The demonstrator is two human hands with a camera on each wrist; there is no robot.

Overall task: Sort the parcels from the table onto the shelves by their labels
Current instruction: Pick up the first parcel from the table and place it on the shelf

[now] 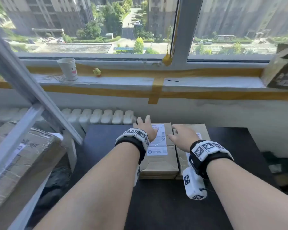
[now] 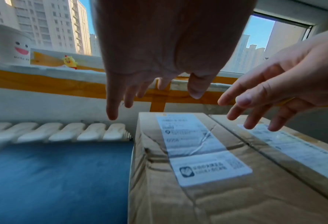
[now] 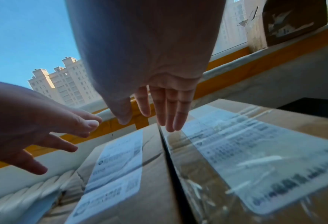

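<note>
On the dark table (image 1: 106, 140) under the window, two brown cardboard parcels lie side by side, touching or nearly so along a thin dark seam. The left parcel (image 1: 160, 161) carries a long white shipping label (image 1: 157, 141); its print is too blurred to read in any view. The right parcel (image 1: 181, 156) is mostly hidden behind the right forearm and wristband, and its label under glossy tape (image 3: 255, 159) is also unreadable. The left hand (image 1: 145, 127) hangs above the left parcel's far edge, fingers spread and straight, holding nothing. The right hand (image 1: 181, 138) hovers over the right parcel, fingers loosely extended, empty too. A shelf post (image 1: 28, 90) cuts across the left, with another taped cardboard box (image 1: 18, 156) behind it, partly cropped.
</note>
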